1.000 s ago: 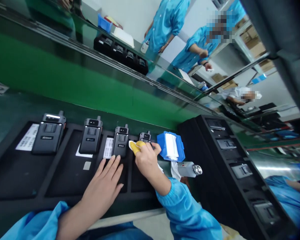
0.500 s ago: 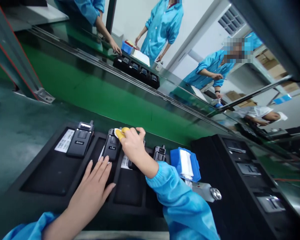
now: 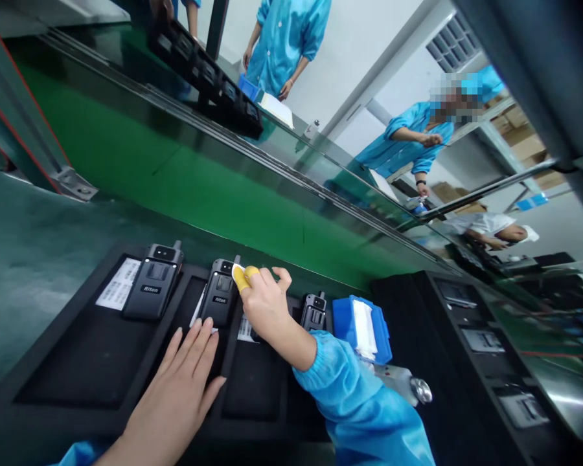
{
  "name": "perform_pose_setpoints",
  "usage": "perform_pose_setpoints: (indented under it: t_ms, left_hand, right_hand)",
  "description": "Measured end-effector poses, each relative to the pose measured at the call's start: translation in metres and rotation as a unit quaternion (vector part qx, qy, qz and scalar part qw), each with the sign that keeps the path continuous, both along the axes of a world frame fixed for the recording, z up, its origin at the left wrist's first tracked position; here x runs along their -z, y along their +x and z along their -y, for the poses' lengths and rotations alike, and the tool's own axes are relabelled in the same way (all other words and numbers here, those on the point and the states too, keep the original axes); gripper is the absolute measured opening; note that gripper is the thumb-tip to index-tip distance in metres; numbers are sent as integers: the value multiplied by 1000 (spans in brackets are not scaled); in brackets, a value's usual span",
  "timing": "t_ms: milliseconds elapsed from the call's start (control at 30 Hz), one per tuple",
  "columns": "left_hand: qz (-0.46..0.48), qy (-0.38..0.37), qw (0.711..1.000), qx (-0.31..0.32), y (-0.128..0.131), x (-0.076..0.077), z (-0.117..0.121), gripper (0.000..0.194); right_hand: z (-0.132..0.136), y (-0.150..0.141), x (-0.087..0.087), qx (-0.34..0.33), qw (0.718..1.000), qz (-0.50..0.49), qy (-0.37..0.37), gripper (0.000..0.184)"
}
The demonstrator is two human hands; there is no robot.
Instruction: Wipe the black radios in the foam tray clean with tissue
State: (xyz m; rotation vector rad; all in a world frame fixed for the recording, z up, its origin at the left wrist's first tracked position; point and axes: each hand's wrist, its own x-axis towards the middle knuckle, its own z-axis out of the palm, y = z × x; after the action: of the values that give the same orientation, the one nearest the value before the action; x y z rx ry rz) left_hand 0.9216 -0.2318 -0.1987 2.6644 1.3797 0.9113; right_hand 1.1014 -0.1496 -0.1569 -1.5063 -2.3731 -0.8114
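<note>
While pinching a small white cloth in the right hand's grip by a boxy black radio in the black foam tray, lays the spread left hand nearby.

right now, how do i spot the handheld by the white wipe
Below the green panel, find the black tray at the lower left. The black handheld lies in the tray's second compartment from the left. It alone has the left hand at its bottom and the right hand's white wipe at its upper right.
</note>
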Motion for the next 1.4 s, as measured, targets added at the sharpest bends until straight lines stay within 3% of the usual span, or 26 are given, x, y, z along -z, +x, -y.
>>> perform_pose_setpoints:
  t_ms: [267,633,900,1033,1200,1400]
  left_hand:
    - [10,-13,1000,4,0,0,0,44]
    - [-41,24,998,42,-8,2,-5,45]
    - [-29,-6,999,30,-4,-3,-2,44]
    - [-25,-4,999,29,-4,-3,-2,44]
    - [-27,5,999,27,-3,-1,-1,44]
    - [10,3,1000,22,-22,-15,-3,40]
  right_hand:
    - [-13,-12,-1,-33,999,-11,-32,12]
    - [13,19,0,61,997,-36,8,17]
    - [38,-13,9,-101,992,-50,-49,12]
    - [40,-11,12,-83,993,-45,-65,9]
    - [45,6,0,-22,998,-45,-40,12]
    - [22,-15,-21,-49,998,-33,-11,17]
